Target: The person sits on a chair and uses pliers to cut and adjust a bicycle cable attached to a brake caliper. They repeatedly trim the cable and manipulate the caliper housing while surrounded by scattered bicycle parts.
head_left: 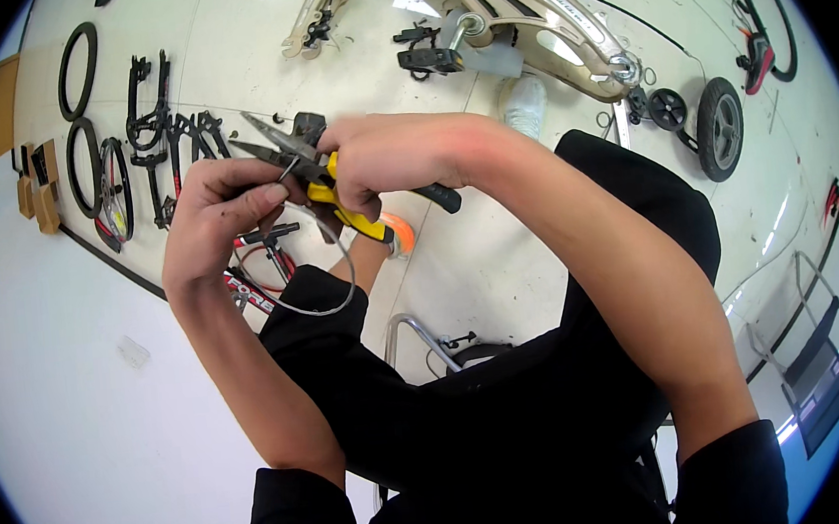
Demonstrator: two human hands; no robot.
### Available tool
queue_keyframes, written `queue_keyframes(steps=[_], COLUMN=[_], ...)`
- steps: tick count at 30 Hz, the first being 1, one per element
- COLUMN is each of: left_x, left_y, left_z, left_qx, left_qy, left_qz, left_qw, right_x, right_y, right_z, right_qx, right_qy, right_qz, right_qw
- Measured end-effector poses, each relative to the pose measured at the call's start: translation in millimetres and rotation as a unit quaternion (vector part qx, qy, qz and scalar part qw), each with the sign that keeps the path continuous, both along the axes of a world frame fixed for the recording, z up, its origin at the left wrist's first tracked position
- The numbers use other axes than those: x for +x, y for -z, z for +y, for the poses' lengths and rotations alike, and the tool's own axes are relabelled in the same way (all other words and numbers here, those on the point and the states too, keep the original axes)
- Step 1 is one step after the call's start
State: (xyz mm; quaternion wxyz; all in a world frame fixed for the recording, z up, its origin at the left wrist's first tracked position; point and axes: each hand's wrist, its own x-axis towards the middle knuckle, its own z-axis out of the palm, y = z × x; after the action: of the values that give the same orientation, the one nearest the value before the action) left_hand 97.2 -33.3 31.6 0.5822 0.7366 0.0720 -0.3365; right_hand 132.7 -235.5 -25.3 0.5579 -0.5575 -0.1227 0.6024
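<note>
My right hand (401,159) grips yellow-and-black handled pliers (333,185), whose grey jaws point up and left. My left hand (221,214) pinches the end of a thin grey cable (328,295) right at the pliers' jaws. The cable loops down below both hands over my dark trousers. Both hands are held close together above my lap.
Bicycle parts lie on the white floor: black tyres and rims (92,171) at the left, a beige bike frame (518,24) at the top, a small wheel (720,126) at the right, a black wheel with red part (763,22). A metal stool frame (416,337) is under me.
</note>
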Motion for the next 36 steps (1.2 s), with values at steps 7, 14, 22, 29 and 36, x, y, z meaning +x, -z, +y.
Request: queue_keyframes(steps=[7, 14, 22, 29, 36], left_x=[-1, 1, -2, 1, 2], left_y=[9, 14, 21, 21, 17], left_z=[-1, -4, 5, 0, -13], left_qx=[-0.030, -0.051, -0.138, -0.127, -0.084], left_qy=[-0.072, -0.071, -0.079, -0.088, -0.099], left_qz=[-0.001, -0.028, -0.046, -0.031, -0.018], left_qw=[0.997, 0.996, 0.986, 0.987, 0.991], right_x=[-15, -21, -4, -21, -30], right_y=[-14, -15, -29, -18, -10], right_z=[6, 4, -14, -3, 7], right_qx=[0.063, 0.068, 0.105, 0.115, 0.067], right_qy=[0.188, 0.219, 0.126, 0.221, 0.286], right_qz=[0.041, 0.063, 0.105, 0.127, 0.049], right_qw=[0.979, 0.971, 0.981, 0.960, 0.955])
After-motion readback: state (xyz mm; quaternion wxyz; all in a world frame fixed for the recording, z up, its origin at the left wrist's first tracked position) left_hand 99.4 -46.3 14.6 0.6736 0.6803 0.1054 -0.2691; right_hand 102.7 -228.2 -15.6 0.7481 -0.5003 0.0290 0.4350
